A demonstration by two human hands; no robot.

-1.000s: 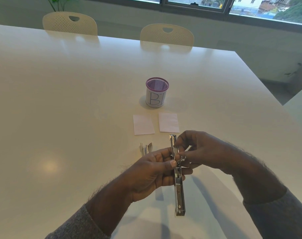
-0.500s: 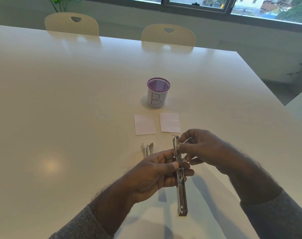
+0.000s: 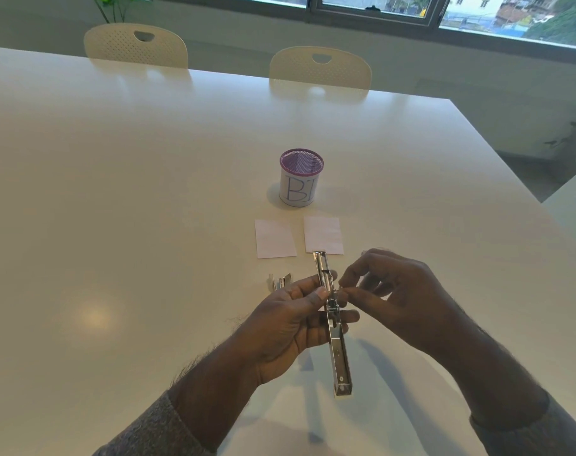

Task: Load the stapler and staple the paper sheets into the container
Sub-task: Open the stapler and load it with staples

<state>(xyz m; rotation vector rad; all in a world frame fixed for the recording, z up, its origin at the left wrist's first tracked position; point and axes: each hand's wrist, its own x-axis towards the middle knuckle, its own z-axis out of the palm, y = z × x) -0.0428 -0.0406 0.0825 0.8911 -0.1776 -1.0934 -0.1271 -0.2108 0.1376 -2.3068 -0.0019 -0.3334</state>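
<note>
My left hand grips the stapler around its middle, thumb pressed on the near side, fingers wrapped under and behind. The stapler is swung fully open into one long metal strip, lifted off the worktop, one end pointing away toward the paper, the other end toward me. My right hand is at the stapler's hinge area, thumb and forefinger pinched together on something small and thin there; too small to tell exactly what, maybe a staple strip. Other right fingers are loosely spread, not touching the stapler.

Spare staples lie on the worktop just left of my left hand, a few short silvery pieces, apart from the stapler. Two small paper sheets lie flat side by side beyond my hands, not overlapping; the stapler's far end appears just over the near edge of the right sheet. The container, a purple mesh cup with a white label marked in blue letters, stands upright just beyond the sheets. Two chairs sit at the worktop's far edge.
</note>
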